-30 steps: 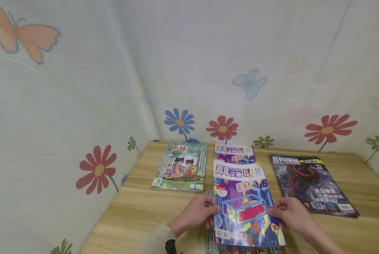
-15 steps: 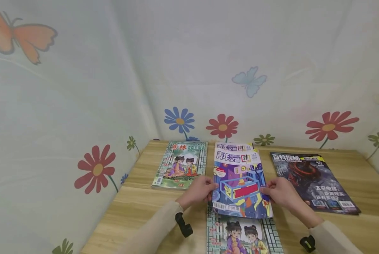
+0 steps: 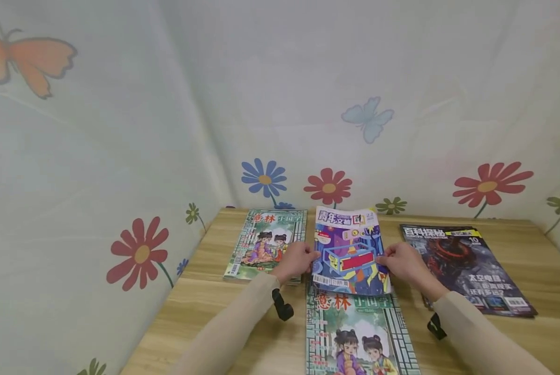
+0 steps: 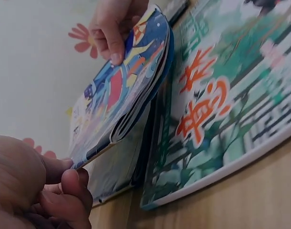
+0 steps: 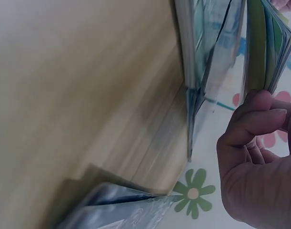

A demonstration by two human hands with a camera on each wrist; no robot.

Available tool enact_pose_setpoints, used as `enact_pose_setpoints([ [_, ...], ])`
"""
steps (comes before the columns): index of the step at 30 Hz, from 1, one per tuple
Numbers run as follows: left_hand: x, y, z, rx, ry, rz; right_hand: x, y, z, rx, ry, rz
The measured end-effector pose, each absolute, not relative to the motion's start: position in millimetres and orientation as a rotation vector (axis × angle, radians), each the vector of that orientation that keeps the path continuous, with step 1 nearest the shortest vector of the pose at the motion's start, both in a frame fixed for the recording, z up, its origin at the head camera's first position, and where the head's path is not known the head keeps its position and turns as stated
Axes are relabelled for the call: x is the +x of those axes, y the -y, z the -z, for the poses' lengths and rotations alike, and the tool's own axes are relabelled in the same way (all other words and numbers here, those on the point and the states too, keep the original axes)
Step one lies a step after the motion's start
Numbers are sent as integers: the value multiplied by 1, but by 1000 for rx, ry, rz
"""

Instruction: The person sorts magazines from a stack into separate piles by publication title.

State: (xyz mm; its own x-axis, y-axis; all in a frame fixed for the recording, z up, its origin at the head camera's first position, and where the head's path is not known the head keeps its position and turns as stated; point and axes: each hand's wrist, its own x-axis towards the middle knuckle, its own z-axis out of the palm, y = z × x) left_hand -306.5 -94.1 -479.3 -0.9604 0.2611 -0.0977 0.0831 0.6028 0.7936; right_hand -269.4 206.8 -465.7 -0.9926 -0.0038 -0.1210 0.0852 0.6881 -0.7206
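A purple magazine [image 3: 350, 250] is held between both hands at the middle of the table's back part. My left hand [image 3: 298, 262] pinches its left edge, thumb on top. On the opposite edge, my right hand [image 3: 403, 263] pinches it with thumb above and curled fingers beneath. In the left wrist view the magazine [image 4: 114, 90] is tilted and lifted above another magazine lying under it. Its page edges fan slightly apart in the right wrist view, above the fingers of the right hand [image 5: 259, 138]. Just in front lies a green magazine [image 3: 361, 328] with two cartoon children on its cover.
Another green magazine [image 3: 268, 242] lies at the back left, partly behind the left hand. Dark magazines [image 3: 472, 271] are stacked slightly askew on the right. The wooden table [image 3: 204, 302] meets a flower-printed cloth wall [image 3: 280, 104] at the back and left.
Both hands have carried the purple magazine away from the body toward the back. It now covers the matching magazine there, and the green magazine in front has come into view.
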Motion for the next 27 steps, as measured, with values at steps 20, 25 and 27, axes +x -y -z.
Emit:
enact_pose_setpoints([
  [20, -397, 77, 544, 245, -2747, -1015, -323, -218, 493, 95, -2765, 1095],
  [25, -398, 74, 542, 194, -2755, -995, -328, -217, 494, 96, -2776, 1069],
  [27, -399, 73, 541, 180, -2780, -993, -329, -218, 493, 88, -2792, 1061],
])
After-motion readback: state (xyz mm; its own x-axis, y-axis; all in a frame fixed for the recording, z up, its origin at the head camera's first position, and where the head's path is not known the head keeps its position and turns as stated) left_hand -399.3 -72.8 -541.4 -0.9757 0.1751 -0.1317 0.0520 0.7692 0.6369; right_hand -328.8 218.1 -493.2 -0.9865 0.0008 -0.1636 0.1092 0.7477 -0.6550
